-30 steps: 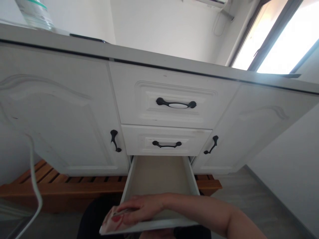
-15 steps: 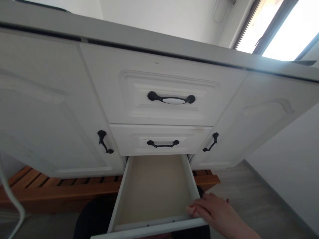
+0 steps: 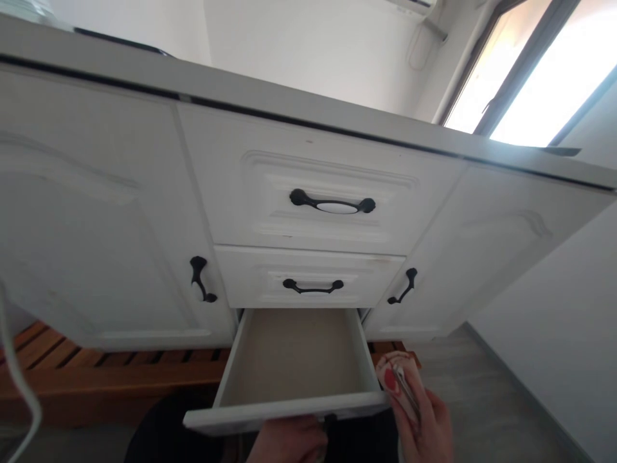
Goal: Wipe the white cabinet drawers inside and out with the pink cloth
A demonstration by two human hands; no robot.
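Observation:
The lowest drawer (image 3: 294,360) of the white cabinet is pulled out, and its inside is bare. My left hand (image 3: 289,440) is curled just under the top edge of the drawer front (image 3: 270,411), beside a dark bit of its handle (image 3: 330,421). What its fingers hold, if anything, is hidden. Beside the drawer's right front corner, my right hand (image 3: 424,411) is closed, with red nail polish showing. A slim silvery metal object (image 3: 406,388) is pinched between its fingers; its exact kind is unclear.
Two closed drawers with dark handles (image 3: 332,204) sit above. Cabinet doors (image 3: 120,257) flank them on both sides. A slatted wooden bench (image 3: 120,379) stands underneath. A white cable (image 3: 22,379) hangs at left; a window (image 3: 525,77) is at upper right.
My right hand has left the drawer's right front corner and now shows a slim metal object. My left hand has come into view in front of the drawer. The drawer front has tilted and moved slightly.

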